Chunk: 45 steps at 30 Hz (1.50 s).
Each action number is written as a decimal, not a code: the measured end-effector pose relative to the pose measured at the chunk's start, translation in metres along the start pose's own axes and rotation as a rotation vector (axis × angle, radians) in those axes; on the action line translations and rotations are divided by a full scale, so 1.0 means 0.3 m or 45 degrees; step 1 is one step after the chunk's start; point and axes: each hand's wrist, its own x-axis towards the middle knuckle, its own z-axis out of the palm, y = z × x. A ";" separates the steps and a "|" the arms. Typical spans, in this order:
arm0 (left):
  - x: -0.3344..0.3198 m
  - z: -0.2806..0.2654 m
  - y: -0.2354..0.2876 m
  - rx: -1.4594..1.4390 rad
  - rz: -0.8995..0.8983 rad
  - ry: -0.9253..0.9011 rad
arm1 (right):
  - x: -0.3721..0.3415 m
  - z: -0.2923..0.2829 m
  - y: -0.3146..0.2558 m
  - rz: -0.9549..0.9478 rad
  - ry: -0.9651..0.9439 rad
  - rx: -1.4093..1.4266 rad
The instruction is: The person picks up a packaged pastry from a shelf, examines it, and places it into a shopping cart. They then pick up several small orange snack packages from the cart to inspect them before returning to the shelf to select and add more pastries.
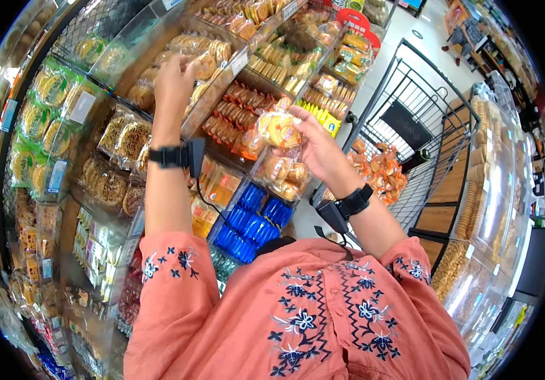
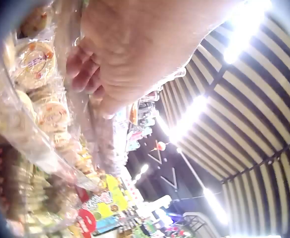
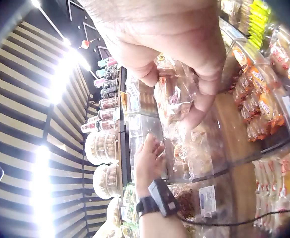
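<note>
My right hand grips clear-wrapped round pastries, yellow with orange print, above a bin of reddish-orange packets. Seen from the right wrist, thumb and fingers pinch the crinkled wrapper from both sides. Further up the shelf, my left hand reaches over a bin of clear-wrapped round cakes, its fingers loosely bent. In the left wrist view the left hand's fingers show nothing between them, and wrapped round cakes lie beside them.
A black wire shopping cart with orange-wrapped packets inside stands at the right. Blue packets fill a bin near my body. Green-printed packages line the left shelf. Clear bins of loose food stand beyond the cart.
</note>
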 end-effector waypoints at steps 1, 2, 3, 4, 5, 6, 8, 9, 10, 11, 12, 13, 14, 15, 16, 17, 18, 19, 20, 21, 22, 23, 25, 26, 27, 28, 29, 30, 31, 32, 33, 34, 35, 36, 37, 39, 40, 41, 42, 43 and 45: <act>-0.044 -0.006 0.020 -0.221 -0.101 -0.089 | 0.006 0.004 -0.006 -0.020 -0.014 -0.003; -0.131 -0.029 0.115 -0.544 -0.236 -0.188 | 0.011 0.002 -0.008 -0.036 -0.022 -0.007; -0.205 -0.017 0.144 -0.673 -0.314 -0.279 | 0.019 -0.005 -0.008 -0.028 -0.067 -0.001; -0.262 -0.006 0.164 -0.803 -0.388 -0.366 | 0.009 0.020 -0.021 -0.022 -0.062 -0.029; -0.311 0.003 0.184 -0.933 -0.455 -0.444 | 0.007 0.047 -0.037 -0.020 -0.065 -0.060; -0.369 0.016 0.201 -1.015 -0.444 -0.471 | 0.022 0.046 -0.034 -0.002 -0.087 0.016; -0.455 0.061 0.216 -1.162 -0.390 -0.511 | 0.039 0.069 -0.026 -0.005 -0.100 -0.018; -0.481 0.072 0.220 -1.210 -0.394 -0.527 | 0.050 0.084 -0.020 -0.001 -0.113 -0.036; -0.502 0.076 0.236 -1.176 -0.351 -0.413 | 0.069 0.092 -0.009 -0.003 -0.121 -0.067; -0.517 0.078 0.247 -1.137 -0.309 -0.299 | 0.081 0.107 0.001 0.001 -0.125 -0.096; -0.523 0.075 0.247 -1.095 -0.284 -0.224 | 0.089 0.132 0.008 0.004 -0.129 -0.123; -0.530 0.066 0.246 -1.075 -0.259 -0.171 | 0.097 0.160 0.011 0.005 -0.135 -0.150; -0.535 0.050 0.248 -1.054 -0.229 -0.119 | 0.096 0.190 0.012 0.025 -0.127 -0.240; -0.538 0.028 0.257 -1.032 -0.199 -0.068 | 0.109 0.211 0.014 -0.002 -0.158 -0.275; -0.542 0.004 0.268 -1.099 -0.197 -0.033 | 0.123 0.229 0.018 -0.030 -0.189 -0.308; -0.544 -0.002 0.253 -1.146 -0.201 0.018 | 0.133 0.246 0.019 -0.057 -0.217 -0.340; -0.546 -0.006 0.240 -1.193 -0.204 0.066 | 0.137 0.271 0.009 -0.018 -0.234 -0.323; -0.547 -0.013 0.230 -1.240 -0.207 0.113 | 0.149 0.280 0.000 0.037 -0.291 -0.349; -0.554 -0.032 0.217 -1.386 -0.258 0.091 | 0.164 0.280 -0.011 0.093 -0.346 -0.374; -0.560 -0.046 0.198 -1.426 -0.300 0.070 | 0.167 0.292 -0.023 0.150 -0.400 -0.399; -0.564 -0.059 0.176 -1.467 -0.340 0.049 | 0.161 0.315 -0.046 0.175 -0.394 -0.478; -0.568 -0.070 0.157 -1.508 -0.380 0.026 | 0.162 0.325 -0.061 0.193 -0.446 -0.539; -0.573 -0.087 0.147 -1.667 -0.399 0.027 | 0.179 0.341 -0.085 0.227 -0.547 -0.663; -0.575 -0.099 0.151 -1.760 -0.405 0.034 | 0.186 0.356 -0.089 0.243 -0.529 -0.746; -0.577 -0.107 0.153 -1.853 -0.410 0.041 | 0.198 0.366 -0.092 0.278 -0.561 -0.764; -0.576 -0.103 0.144 -1.914 -0.427 0.077 | 0.211 0.374 -0.096 0.312 -0.592 -0.780; -0.574 -0.090 0.129 -1.976 -0.443 0.111 | 0.223 0.384 -0.101 0.344 -0.621 -0.797; -0.571 -0.081 0.120 -2.038 -0.457 0.145 | 0.232 0.399 -0.108 0.383 -0.650 -0.799; -0.572 -0.075 0.115 -2.031 -0.490 0.153 | 0.238 0.414 -0.113 0.394 -0.638 -0.831; -0.574 -0.072 0.115 -2.024 -0.525 0.161 | 0.243 0.428 -0.115 0.407 -0.626 -0.862; -0.578 -0.069 0.115 -2.016 -0.561 0.169 | 0.248 0.440 -0.113 0.420 -0.614 -0.892; -0.581 -0.065 0.116 -1.921 -0.653 0.150 | 0.256 0.442 -0.100 0.390 -0.589 -0.889; -0.584 -0.072 0.117 -1.956 -0.645 0.118 | 0.266 0.439 -0.081 0.359 -0.564 -0.885; -0.587 -0.081 0.121 -1.992 -0.638 0.085 | 0.270 0.440 -0.070 0.328 -0.538 -0.881; -0.591 -0.087 0.123 -2.027 -0.631 0.050 | 0.270 0.444 -0.069 0.305 -0.519 -0.912; -0.593 -0.085 0.116 -2.020 -0.632 0.088 | 0.261 0.457 -0.071 0.260 -0.479 -0.971; -0.595 -0.081 0.110 -2.027 -0.628 0.115 | 0.255 0.463 -0.070 0.246 -0.464 -0.954; -0.594 -0.080 0.105 -2.033 -0.624 0.143 | 0.250 0.473 -0.071 0.230 -0.451 -0.936; -0.594 -0.083 0.102 -2.035 -0.618 0.150 | 0.248 0.482 -0.075 0.213 -0.437 -0.917; -0.596 -0.085 0.101 -2.038 -0.613 0.155 | 0.249 0.490 -0.081 0.215 -0.467 -0.938; -0.598 -0.087 0.099 -2.034 -0.602 0.158 | 0.252 0.500 -0.090 0.222 -0.524 -0.980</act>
